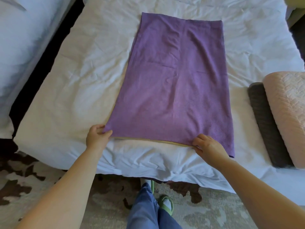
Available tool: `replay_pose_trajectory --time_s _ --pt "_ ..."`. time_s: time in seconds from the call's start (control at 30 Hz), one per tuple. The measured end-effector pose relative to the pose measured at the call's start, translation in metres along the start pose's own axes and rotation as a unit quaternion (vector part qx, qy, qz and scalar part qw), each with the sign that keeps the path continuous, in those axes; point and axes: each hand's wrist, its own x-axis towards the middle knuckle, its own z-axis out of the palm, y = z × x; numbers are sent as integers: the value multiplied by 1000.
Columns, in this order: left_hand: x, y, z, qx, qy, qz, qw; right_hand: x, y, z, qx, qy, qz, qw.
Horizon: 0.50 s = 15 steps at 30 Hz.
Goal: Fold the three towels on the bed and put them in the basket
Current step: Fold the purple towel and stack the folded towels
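A purple towel (175, 76) lies spread flat and lengthwise on the white bed (79, 83). A thin yellow edge of a second towel (155, 140) shows beneath it along the near hem. My left hand (97, 138) pinches the purple towel's near left corner. My right hand (206, 146) grips the near hem, a little in from the right corner. No basket is in view.
A dark grey folded cloth (265, 123) and a pink quilted pillow (287, 113) lie at the bed's right side. Another white bed (21, 47) stands to the left across a dark gap. Patterned carpet (206, 212) and my legs are below.
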Motion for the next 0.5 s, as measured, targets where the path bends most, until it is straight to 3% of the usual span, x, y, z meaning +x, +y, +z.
replay_pose_trajectory --time_s 0.07,0.17,0.3,0.5 --pt "0 -5 2 93 -5 26 995 5 -1 1 13 -34 7 999" --pt "4 6 5 162 -19 54 985 14 -6 -7 76 -18 41 996" --pt "23 32 13 177 -61 47 981 45 -18 -21 132 38 85 987" --pt "81 82 44 135 -103 49 984 131 -33 -29 149 35 111 982"
